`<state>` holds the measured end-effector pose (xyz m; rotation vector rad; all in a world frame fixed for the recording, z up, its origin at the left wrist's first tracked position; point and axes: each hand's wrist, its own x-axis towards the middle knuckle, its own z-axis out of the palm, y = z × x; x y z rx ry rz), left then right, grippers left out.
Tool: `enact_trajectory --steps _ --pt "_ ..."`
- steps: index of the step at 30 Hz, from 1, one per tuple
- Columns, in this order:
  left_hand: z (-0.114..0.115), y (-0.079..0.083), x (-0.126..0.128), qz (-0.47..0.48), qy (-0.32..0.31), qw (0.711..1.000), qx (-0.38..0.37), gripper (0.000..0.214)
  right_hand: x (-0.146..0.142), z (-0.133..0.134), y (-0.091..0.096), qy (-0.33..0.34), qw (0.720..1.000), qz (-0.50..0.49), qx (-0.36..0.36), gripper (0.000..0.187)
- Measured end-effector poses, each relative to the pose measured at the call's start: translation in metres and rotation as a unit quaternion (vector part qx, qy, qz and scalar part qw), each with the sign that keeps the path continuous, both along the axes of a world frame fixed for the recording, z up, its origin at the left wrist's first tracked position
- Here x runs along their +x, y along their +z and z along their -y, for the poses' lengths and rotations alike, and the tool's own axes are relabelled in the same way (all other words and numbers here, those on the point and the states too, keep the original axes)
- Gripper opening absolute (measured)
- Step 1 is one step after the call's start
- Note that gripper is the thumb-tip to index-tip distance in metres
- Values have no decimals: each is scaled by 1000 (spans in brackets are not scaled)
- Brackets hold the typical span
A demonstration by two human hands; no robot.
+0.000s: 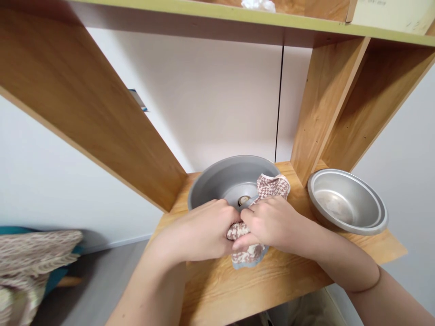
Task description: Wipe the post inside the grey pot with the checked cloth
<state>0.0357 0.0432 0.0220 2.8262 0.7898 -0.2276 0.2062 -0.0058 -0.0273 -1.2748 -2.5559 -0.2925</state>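
A brown-and-white patterned cloth (273, 186) is bunched between my two hands, over the near rim of a round grey basin (210, 190). My left hand (212, 228) is closed round the cloth, knuckles up. Right beside it, my right hand (270, 222) grips the same cloth with its fingers curled. One end sticks out above my right hand and leans over the basin's right rim. The other end, with a grey-blue edge, hangs below the hands over the wooden surface. A round drain shows at the basin's bottom; the near rim is mostly hidden by my hands.
To the right, a silver metal pot (346, 201) stands on the wooden shelf top (217, 290). Wooden uprights rise on both sides, and a shelf board (204, 18) crosses overhead. At lower left, a fringed blanket (37, 253) lies over something teal.
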Motion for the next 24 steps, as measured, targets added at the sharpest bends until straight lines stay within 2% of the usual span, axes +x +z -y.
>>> enact_trajectory --steps 3,10,19,24 --pt "-1 0 0 -4 -4 1000 -3 30 -1 1 1 -16 1000 2 -19 67" --pt "2 4 3 -13 12 1000 0 29 14 -2 10 13 998 0 -55 61" --pt "3 4 6 -53 13 998 35 32 8 -2 7 -6 1000 12 -16 65" --pt "1 1 5 -60 27 998 14 33 0 -1 6 -23 1000 9 -18 63"
